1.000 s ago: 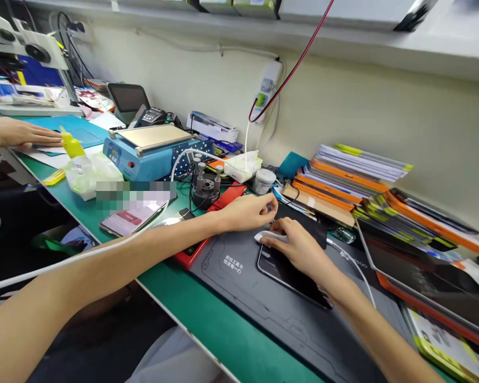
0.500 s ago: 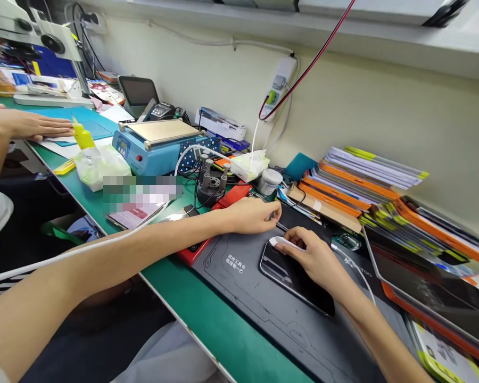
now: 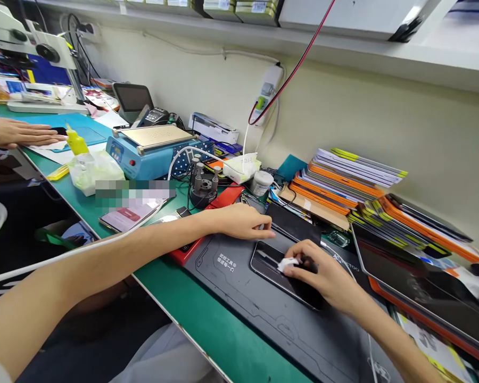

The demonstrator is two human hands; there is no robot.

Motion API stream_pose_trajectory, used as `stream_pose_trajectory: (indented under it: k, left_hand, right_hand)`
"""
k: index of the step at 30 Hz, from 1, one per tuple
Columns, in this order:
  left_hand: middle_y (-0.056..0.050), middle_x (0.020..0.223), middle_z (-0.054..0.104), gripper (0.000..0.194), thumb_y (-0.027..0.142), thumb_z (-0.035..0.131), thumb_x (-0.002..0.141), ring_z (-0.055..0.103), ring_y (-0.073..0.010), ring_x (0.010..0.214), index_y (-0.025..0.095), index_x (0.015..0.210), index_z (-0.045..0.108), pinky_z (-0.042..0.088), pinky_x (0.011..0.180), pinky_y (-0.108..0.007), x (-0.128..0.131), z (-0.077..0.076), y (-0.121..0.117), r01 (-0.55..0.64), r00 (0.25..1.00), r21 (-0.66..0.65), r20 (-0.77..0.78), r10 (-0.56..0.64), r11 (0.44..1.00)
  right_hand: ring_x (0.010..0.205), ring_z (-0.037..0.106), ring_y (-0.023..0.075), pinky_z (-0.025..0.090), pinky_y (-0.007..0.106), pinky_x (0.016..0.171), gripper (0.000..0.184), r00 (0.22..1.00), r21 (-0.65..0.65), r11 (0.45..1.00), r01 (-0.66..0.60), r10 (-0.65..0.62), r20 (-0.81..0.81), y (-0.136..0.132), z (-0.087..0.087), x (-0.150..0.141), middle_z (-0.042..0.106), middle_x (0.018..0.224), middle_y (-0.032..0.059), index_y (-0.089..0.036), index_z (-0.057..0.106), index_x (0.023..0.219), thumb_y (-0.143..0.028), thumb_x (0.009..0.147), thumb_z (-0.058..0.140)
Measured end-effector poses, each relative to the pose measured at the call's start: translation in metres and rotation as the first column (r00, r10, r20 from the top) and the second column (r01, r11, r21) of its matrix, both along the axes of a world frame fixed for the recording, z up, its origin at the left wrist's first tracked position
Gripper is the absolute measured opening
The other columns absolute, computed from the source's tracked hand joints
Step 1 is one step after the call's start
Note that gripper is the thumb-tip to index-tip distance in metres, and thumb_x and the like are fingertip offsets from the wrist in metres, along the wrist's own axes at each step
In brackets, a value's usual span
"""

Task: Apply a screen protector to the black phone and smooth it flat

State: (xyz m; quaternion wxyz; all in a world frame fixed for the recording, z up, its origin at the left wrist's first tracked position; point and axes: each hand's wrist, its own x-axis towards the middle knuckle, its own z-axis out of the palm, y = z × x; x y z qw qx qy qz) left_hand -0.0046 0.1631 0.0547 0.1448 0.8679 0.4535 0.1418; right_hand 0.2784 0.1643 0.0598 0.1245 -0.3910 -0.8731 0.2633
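A black smartphone [image 3: 269, 261] lies screen up on a grey work mat [image 3: 239, 298]. Over its screen, my right hand [image 3: 321, 271] is closed on a small crumpled white wipe [image 3: 288, 264] that is pinched between thumb and fingers; whether the wipe presses on the glass I cannot tell. Just beyond the phone's far left corner is my left hand [image 3: 243, 222], low over the mat, thumb and forefinger stretched out and apart with nothing between them. Its other fingers are partly hidden.
A stack of orange and grey boxes [image 3: 335, 183] and dark flat panels [image 3: 419, 282] stand to the right. Left are a red tool [image 3: 186, 252], a black round holder [image 3: 203, 191], a blue heating plate machine [image 3: 143, 157] and a tissue pack [image 3: 93, 170]. Another person's hand [image 3: 22, 133] rests far left.
My right hand has moved the wipe from the phone's far end toward its middle. My left hand's fingers have straightened and lowered. The view has shifted slightly.
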Motion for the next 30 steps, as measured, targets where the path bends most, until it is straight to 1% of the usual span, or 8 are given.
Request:
stream_pose_trajectory:
  k: [3, 6, 11, 16, 20, 22, 25, 30]
  left_hand:
    - [-0.002, 0.088, 0.075, 0.053, 0.075, 0.051, 0.100, 0.067, -0.0227, 0.079, 0.025, 0.097, 0.069, 0.035, 0.067, -0.032, 0.001, 0.003, -0.004, 0.091, 0.996, -0.044, 0.011, -0.090, 0.995]
    - [0.000, 0.084, 0.072, 0.053, 0.078, 0.062, 0.093, 0.064, -0.0196, 0.075, 0.025, 0.095, 0.068, 0.035, 0.065, -0.030, 0.001, 0.006, -0.006, 0.123, 0.992, -0.102, 0.039, -0.120, 0.987]
    - [0.001, 0.086, 0.071, 0.037, 0.059, 0.079, 0.088, 0.064, -0.0180, 0.078, 0.024, 0.098, 0.069, 0.037, 0.065, -0.027, 0.000, 0.003, -0.001, 0.106, 0.991, -0.204, 0.105, -0.086, 0.973]
    - [-0.001, 0.102, 0.079, 0.016, 0.035, 0.076, 0.094, 0.071, -0.0163, 0.091, 0.020, 0.095, 0.070, 0.047, 0.076, -0.024, 0.001, 0.000, 0.004, 0.084, 0.981, -0.331, 0.192, -0.020, 0.940]
    - [-0.002, 0.104, 0.079, 0.013, 0.032, 0.074, 0.096, 0.071, -0.0169, 0.093, 0.019, 0.095, 0.072, 0.047, 0.079, -0.025, 0.002, 0.002, 0.003, 0.059, 0.980, -0.340, 0.197, 0.009, 0.939]
    - [-0.002, 0.105, 0.079, 0.013, 0.032, 0.072, 0.097, 0.071, -0.0171, 0.094, 0.019, 0.096, 0.072, 0.047, 0.080, -0.025, 0.002, 0.003, 0.001, 0.052, 0.982, -0.329, 0.190, 0.012, 0.943]
    - [-0.002, 0.106, 0.079, 0.014, 0.033, 0.072, 0.098, 0.071, -0.0168, 0.094, 0.019, 0.096, 0.072, 0.047, 0.081, -0.024, 0.002, 0.004, -0.001, 0.048, 0.983, -0.317, 0.183, 0.011, 0.947]
    - [-0.002, 0.101, 0.079, 0.015, 0.033, 0.072, 0.097, 0.070, -0.0168, 0.091, 0.018, 0.095, 0.073, 0.047, 0.079, -0.024, 0.004, 0.003, 0.000, 0.032, 0.981, -0.316, 0.189, 0.030, 0.948]
  right_hand:
    - [0.112, 0.068, 0.0293, 0.053, 0.045, 0.105, 0.034, 1.000, 0.034, 0.999, 0.014, -0.014, -0.005, -0.007, -0.004, 0.029, 0.072, 0.118, 0.0075, -0.029, 0.073, 0.099, -0.060, 0.084, 0.078]
    - [0.117, 0.070, 0.0311, 0.055, 0.047, 0.107, 0.040, 0.999, 0.084, 0.996, 0.043, -0.042, -0.022, -0.009, -0.008, 0.051, 0.073, 0.120, 0.0084, -0.030, 0.073, 0.102, -0.066, 0.086, 0.076]
    - [0.116, 0.075, 0.0301, 0.061, 0.043, 0.104, 0.040, 1.000, 0.125, 0.992, -0.013, 0.011, 0.019, -0.009, -0.003, 0.068, 0.076, 0.125, 0.0069, -0.033, 0.076, 0.109, -0.068, 0.089, 0.074]
    - [0.117, 0.077, 0.0308, 0.065, 0.039, 0.099, 0.036, 0.998, 0.157, 0.986, -0.060, 0.063, -0.011, -0.004, -0.002, 0.068, 0.079, 0.125, 0.0073, -0.034, 0.079, 0.103, -0.067, 0.095, 0.067]
    - [0.105, 0.081, 0.0293, 0.068, 0.039, 0.088, 0.038, 0.999, 0.221, 0.975, -0.030, 0.038, -0.034, 0.002, -0.009, 0.070, 0.082, 0.114, 0.0054, -0.034, 0.079, 0.103, -0.066, 0.100, 0.059]
    - [0.098, 0.082, 0.0283, 0.069, 0.039, 0.081, 0.035, 1.000, 0.313, 0.950, -0.002, 0.009, -0.023, 0.000, -0.011, 0.075, 0.083, 0.110, 0.0023, -0.035, 0.079, 0.104, -0.062, 0.102, 0.056]
    - [0.092, 0.083, 0.0270, 0.070, 0.040, 0.078, 0.028, 1.000, 0.505, 0.863, 0.021, -0.019, -0.009, -0.013, -0.016, 0.082, 0.084, 0.109, -0.0032, -0.037, 0.079, 0.112, -0.051, 0.106, 0.055]
    - [0.108, 0.081, 0.0279, 0.071, 0.042, 0.093, 0.037, 0.994, 0.654, 0.749, -0.106, 0.103, 0.043, -0.038, -0.021, 0.081, 0.076, 0.135, -0.0047, -0.036, 0.073, 0.139, -0.033, 0.106, 0.055]
